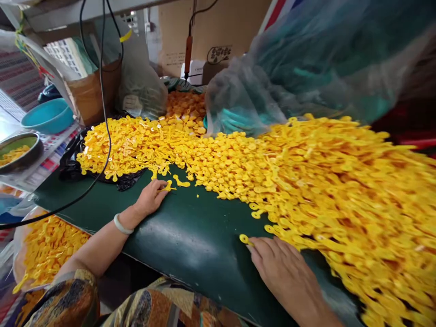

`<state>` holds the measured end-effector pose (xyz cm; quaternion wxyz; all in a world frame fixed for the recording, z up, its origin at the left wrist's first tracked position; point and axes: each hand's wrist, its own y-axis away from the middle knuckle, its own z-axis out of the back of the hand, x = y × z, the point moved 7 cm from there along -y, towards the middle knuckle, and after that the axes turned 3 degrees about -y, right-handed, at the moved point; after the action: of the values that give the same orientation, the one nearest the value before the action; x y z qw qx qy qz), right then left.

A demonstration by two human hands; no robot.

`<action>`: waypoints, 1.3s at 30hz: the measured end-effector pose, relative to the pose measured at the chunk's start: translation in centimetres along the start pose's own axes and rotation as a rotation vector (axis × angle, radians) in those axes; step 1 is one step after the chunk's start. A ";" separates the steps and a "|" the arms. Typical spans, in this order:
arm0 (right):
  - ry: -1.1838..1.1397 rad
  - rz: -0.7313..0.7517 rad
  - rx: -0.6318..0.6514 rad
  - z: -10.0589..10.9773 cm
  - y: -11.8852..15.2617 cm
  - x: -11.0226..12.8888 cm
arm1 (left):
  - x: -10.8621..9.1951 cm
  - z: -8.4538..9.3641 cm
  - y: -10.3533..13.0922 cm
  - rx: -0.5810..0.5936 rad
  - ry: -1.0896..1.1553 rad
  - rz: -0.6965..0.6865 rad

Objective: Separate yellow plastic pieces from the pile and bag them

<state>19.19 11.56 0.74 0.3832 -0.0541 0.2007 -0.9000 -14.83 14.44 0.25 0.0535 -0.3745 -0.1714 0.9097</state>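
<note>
My left hand (152, 196), with a pale bangle on its wrist, pinches a small yellow plastic piece (168, 185) near the left heap. Just beyond its fingertips another yellow piece (181, 181) lies loose on the dark green tabletop (200, 231). At the right, my right hand (282, 263) has its fingers closed on a yellow plastic piece with a round ringed end (244, 238). The rest of that piece is hidden under the fingers. A large heap of like yellow pieces (357, 190) rises beside and beyond this hand.
An orange electric screwdriver (188, 56) hangs above the back of the heap. A black cable (105, 104) crosses the left side. Plastic bags (238, 100) stand behind. A blue basin (49, 117) and a bag of yellow pieces (54, 247) are at the left.
</note>
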 end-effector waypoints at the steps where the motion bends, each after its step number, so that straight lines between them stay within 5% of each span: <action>1: -0.021 -0.005 0.009 0.0 -0.1 -0.5 | 0.0 -0.2 0.2 0.001 0.113 0.051; 3: -0.087 -0.075 0.021 0.2 -0.4 -2.1 | -0.1 -1.1 0.9 0.039 0.377 0.201; 6: -0.280 -0.393 -0.028 1.2 -0.3 -5.8 | -1.8 -3.4 2.4 0.156 0.700 0.404; 10: -0.850 -0.727 -0.113 1.8 -0.9 -6.9 | -6.0 -6.7 3.9 0.256 0.824 0.497; 13: -1.088 -0.690 -0.126 1.6 -3.1 -4.7 | -9.1 -9.9 3.7 0.306 0.847 0.509; 17: -0.998 -0.505 -0.100 0.8 -5.0 -1.6 | -11.7 -12.9 2.6 0.272 0.940 0.527; 24: -1.349 -0.705 -0.091 -3.5 -3.4 -0.3 | -10.9 -13.1 3.0 0.223 1.204 0.665; 32: -1.719 -0.862 -0.041 -3.9 -3.2 0.3 | -11.0 -12.8 3.3 0.319 1.255 0.545; 39: -1.290 -0.593 -0.126 -2.4 -3.5 1.0 | -10.7 -13.1 3.1 0.264 1.291 0.558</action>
<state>15.54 13.78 -0.10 0.1609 -0.6501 -0.0373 -0.7417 2.05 12.66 -2.45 -0.0454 -0.8585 0.1082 0.4992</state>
